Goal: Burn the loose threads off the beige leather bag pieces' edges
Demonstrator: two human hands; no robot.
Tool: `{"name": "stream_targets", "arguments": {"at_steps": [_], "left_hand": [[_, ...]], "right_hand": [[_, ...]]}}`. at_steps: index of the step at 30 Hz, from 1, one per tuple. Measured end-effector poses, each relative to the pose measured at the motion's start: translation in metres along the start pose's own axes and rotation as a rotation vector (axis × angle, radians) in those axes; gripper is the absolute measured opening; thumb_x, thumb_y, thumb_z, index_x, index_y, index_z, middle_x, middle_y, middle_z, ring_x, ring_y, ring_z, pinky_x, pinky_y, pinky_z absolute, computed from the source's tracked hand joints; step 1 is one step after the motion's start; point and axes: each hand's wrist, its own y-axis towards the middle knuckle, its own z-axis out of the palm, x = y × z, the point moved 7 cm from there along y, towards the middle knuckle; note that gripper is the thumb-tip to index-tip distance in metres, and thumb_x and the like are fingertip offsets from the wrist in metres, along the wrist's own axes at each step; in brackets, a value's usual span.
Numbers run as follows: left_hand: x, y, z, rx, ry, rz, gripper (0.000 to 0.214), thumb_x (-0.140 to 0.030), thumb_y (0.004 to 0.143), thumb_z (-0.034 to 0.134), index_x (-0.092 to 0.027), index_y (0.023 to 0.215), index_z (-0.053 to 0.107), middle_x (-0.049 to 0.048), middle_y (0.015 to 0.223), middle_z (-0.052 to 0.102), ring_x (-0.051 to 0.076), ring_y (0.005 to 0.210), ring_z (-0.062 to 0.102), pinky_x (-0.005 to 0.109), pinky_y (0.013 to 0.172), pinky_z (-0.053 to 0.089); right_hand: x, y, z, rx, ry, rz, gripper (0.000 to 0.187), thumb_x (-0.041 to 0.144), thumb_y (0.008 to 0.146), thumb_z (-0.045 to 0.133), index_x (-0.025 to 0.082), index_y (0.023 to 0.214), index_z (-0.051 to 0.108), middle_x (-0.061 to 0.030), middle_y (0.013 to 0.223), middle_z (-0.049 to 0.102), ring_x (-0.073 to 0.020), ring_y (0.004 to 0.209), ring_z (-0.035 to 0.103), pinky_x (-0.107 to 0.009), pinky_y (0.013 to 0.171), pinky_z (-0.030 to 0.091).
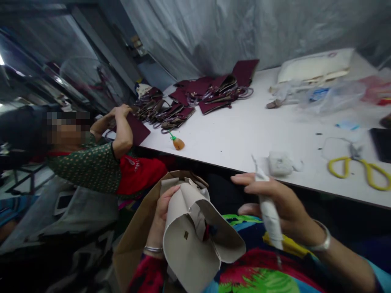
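My left hand (159, 215) is closed on the edge of a beige-grey bag (186, 258), which looks unfinished. The bag's mouth gapes toward me, and a small gold-coloured fitting shows on its wall. Its inside is mostly hidden by folded flaps. To the right of it, my right hand (282, 203) holds a slim tool wrapped in white (271, 224), with a thin metal point at each end. The tool lies across the palm, the thumb and fingertips stretched out past it. Blur hides the exact shape of its tips. The tool and the bag are apart.
On the white table (232, 134) are maroon bags (195, 91), an orange glue bottle (178, 143), a white lump (280, 162), yellow-handled scissors (365, 165), plastic bags (336, 95) and a dark phone (381, 144). Left of me, a co-worker (88, 162) handles a maroon piece. A brown paper bag (134, 240) stands beside my left arm.
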Motion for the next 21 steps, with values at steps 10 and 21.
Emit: {"name": "stream_targets", "arguments": {"at_steps": [10, 21], "left_hand": [[0.063, 0.078, 0.105, 0.361, 0.101, -0.379, 0.027, -0.025, 0.089, 0.059, -0.007, 0.107, 0.070, 0.0114, 0.078, 0.078, 0.024, 0.069, 0.074, 0.033, 0.072, 0.061], [0.075, 0.113, 0.110, 0.349, 0.241, -0.453, 0.019, -0.017, 0.081, 0.065, -0.006, 0.095, 0.070, 0.0100, 0.072, 0.076, 0.020, 0.057, 0.069, 0.030, 0.063, 0.057]], "right_hand": [[-0.009, 0.016, 0.035, 0.311, -0.412, -0.229, 0.017, 0.016, 0.104, 0.054, 0.020, 0.119, 0.059, -0.0099, 0.115, 0.074, -0.0228, 0.103, 0.066, -0.039, 0.091, 0.054], [-0.033, 0.015, 0.031, 0.404, -0.487, -0.224, 0.017, 0.012, 0.104, 0.050, 0.021, 0.114, 0.060, -0.0059, 0.092, 0.068, -0.0193, 0.084, 0.057, -0.033, 0.074, 0.050]]}}
